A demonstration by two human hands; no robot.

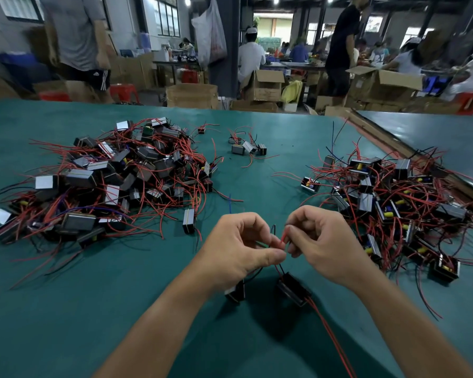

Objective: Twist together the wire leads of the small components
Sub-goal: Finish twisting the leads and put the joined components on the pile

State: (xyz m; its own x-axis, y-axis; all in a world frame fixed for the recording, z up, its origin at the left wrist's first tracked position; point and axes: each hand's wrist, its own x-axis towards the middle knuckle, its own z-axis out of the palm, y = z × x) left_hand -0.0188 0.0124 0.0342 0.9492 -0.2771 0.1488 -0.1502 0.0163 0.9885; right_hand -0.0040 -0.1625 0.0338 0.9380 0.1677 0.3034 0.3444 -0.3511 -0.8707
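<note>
While the left hand [238,249] and right hand [320,246] both pinch the red leads [283,238] between them, the components [292,289] hang just below, maybe touching the table [93,309]. Leads look thin, light, springy: hold near the tips, not the bodies.

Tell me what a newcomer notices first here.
The two hands at bottom centre draw the eye first: the left hand and right hand pinch a red lead between their fingers. The small black left component and right component sit just below them. Next come the tangled heaps of similar components with red wires, the left pile and right pile, on the green table.
</note>
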